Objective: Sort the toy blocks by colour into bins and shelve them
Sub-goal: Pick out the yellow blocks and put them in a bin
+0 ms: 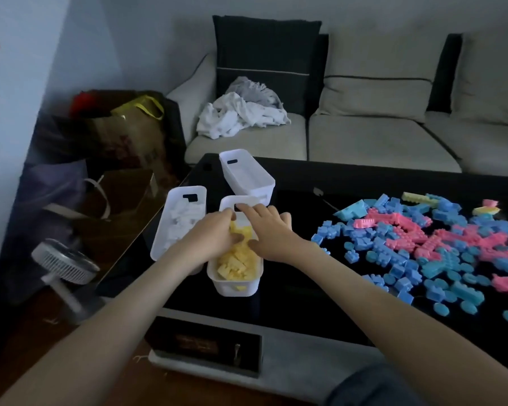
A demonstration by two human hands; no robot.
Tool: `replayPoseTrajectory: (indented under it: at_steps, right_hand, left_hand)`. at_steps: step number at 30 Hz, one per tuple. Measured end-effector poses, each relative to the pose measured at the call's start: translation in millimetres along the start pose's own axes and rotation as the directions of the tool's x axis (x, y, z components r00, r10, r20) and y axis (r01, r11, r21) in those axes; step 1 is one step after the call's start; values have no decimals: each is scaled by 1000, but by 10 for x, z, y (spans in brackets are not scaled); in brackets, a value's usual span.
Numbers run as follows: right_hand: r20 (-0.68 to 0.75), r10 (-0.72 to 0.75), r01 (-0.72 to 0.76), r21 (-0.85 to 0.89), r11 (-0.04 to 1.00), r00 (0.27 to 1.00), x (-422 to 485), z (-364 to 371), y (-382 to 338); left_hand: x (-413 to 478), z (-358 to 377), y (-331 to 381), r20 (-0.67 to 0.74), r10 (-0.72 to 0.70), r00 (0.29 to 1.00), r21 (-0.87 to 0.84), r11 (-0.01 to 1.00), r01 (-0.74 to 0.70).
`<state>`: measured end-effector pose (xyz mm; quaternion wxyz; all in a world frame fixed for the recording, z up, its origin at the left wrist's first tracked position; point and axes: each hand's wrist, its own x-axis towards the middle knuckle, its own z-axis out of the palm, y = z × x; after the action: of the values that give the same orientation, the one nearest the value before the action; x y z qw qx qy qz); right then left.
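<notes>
A single head-worn wide-angle view looks forward and down, close over the black table (379, 183), toward the sofa (364, 136).

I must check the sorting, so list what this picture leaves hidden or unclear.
Head view: left hand covers the middle of the yellow bin; whether it holds a block is unclear.
Head view: right hand hides part of that bin's far rim.
Head view: block pile runs off the right edge.
No shelf in frame.
</notes>
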<state>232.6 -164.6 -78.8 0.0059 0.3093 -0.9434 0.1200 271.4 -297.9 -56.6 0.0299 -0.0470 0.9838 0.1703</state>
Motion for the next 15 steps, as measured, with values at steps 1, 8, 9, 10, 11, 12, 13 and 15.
replayPoseTrajectory:
  at_steps: [1,8,9,10,11,12,13,15]
  right_hand:
    - [-28,-9,8,-41,999,1000,-13,2,6]
    - [9,-140,136,176,975,990,-89,-77,-68]
    - [21,-135,128,208,970,991,-101,-101,-26]
    - [21,-126,118,232,965,992,-122,-133,32]
    - [7,-118,113,248,962,993,-147,-171,93]
    - [-17,-106,107,252,962,994,-176,-207,165]
    - [-45,-83,92,249,964,995,-212,-251,259]
    - [-96,-17,39,234,971,995,-294,-327,471]
  left_hand:
    - [9,2,4,-8,9,1000,8,1000,-9]
    - [148,-17,14,16,38,999,138,990,-40]
    - [159,-35,49,10,44,999,122,992,-45]
    - [175,-42,93,-5,65,998,109,992,-64]
    - [175,-55,165,-22,98,995,113,989,-95]
    - [184,-53,256,-42,131,991,128,984,-125]
    - [211,-32,373,-49,171,984,143,976,-162]
    - [294,38,624,-49,242,969,116,965,-235]
